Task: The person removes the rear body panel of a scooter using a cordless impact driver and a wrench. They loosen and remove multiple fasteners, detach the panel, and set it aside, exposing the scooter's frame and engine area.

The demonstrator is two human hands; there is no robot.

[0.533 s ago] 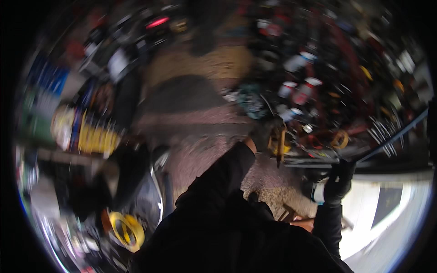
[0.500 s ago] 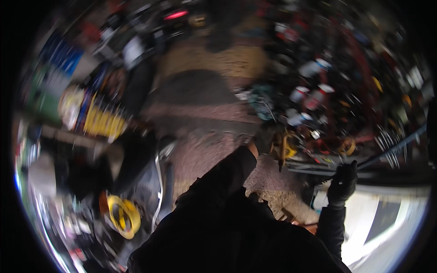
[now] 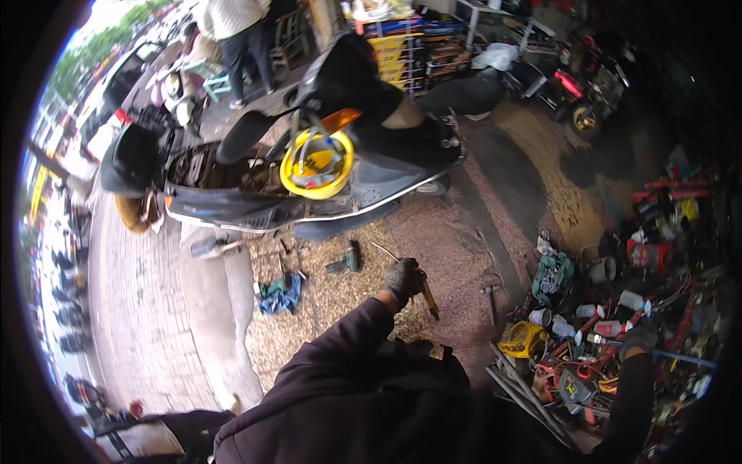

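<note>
My left hand (image 3: 403, 282), in a dark grey glove, is closed around a tool with an orange-brown handle (image 3: 430, 300). A thin, bent metal rod (image 3: 384, 251) sticks out past the other side of the hand. My right hand (image 3: 640, 339), also gloved, reaches out over a heap of tools and parts, closed on a long blue-grey bar (image 3: 688, 357). On the ground ahead of my left hand lie a green-and-black power drill (image 3: 345, 259) and a blue cloth (image 3: 282, 298). A hammer (image 3: 489, 305) rests to its right.
A dark scooter (image 3: 386, 155) stands across the far side, a yellow basin (image 3: 318, 164) with parts in its footwell. At right, bottles, a yellow mesh bag (image 3: 522, 339) and pipes (image 3: 533, 398) crowd the ground. A person (image 3: 236, 42) stands beyond the scooter; another (image 3: 154, 433) is at lower left.
My view has swung left, bringing the scooter from the left side to straight ahead and the street into sight. The tool in my left hand shows now. My right hand still grips the bar.
</note>
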